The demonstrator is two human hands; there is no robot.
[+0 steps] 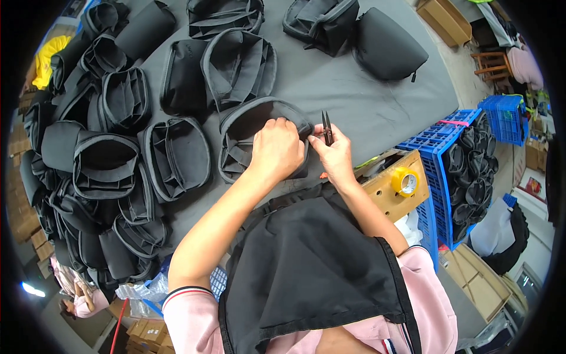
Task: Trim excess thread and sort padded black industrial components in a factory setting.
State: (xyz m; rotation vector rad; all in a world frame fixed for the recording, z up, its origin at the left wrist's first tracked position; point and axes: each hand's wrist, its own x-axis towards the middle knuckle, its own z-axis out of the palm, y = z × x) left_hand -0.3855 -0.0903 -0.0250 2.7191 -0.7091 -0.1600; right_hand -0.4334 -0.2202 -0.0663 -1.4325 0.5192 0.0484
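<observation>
An unzipped black bag (pixel 253 117) with inner dividers lies right before me, its opening facing up. My left hand (pixel 277 148) is closed in a fist over its near right side, fingers gripping the fabric edge. At the bag's right rim, my right hand (pixel 335 154) holds small dark thread snips (pixel 327 128), blades pointing away from me. The thumb and forefinger of that hand also meet the bag's edge. Whether a thread is between them is too small to tell. Another open black bag (pixel 240 68) stands just beyond.
Several more black bags (pixel 106 165) are heaped along the left of the grey table (pixel 365 112). On the right, a wooden board (pixel 389 197) carries a yellow tape roll (pixel 405 181), beside a blue crate (pixel 439 159) filled with black bags. A person (pixel 82 301) is at the lower left.
</observation>
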